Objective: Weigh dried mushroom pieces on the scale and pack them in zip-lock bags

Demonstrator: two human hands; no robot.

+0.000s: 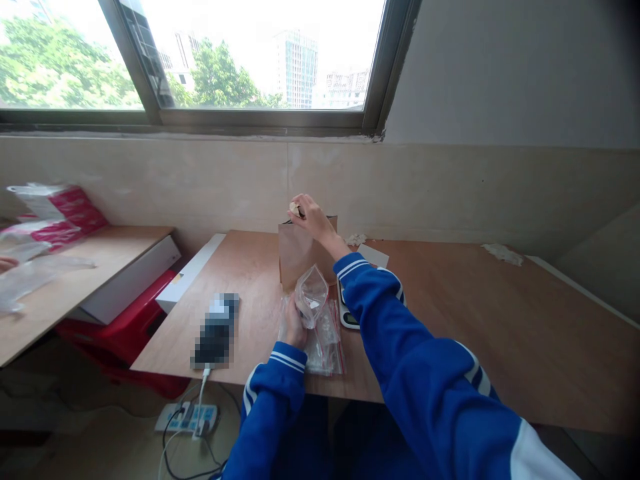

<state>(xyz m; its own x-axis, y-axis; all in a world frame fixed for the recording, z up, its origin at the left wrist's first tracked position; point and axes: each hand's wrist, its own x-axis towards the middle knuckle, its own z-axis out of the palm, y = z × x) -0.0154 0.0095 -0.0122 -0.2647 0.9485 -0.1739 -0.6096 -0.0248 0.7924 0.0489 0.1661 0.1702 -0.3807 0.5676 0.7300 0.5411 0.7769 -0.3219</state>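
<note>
Your right hand (312,219), fingers closed around a pale piece (295,209), stands at the top edge of the upright paper bag (297,252); your left hand (294,325) grips a clear bag (312,293), its mouth gaping, above the near side of the tabletop (450,300). Stage, by judgement: partway, with one clear bag open, the pale piece outside it, and the flat bags (327,350) beneath apparently left unfilled; whether the clear bag holds anything cannot be told. The piece looks small, cream-coloured and uneven; the clear bag looks thin, glossy and creased
</note>
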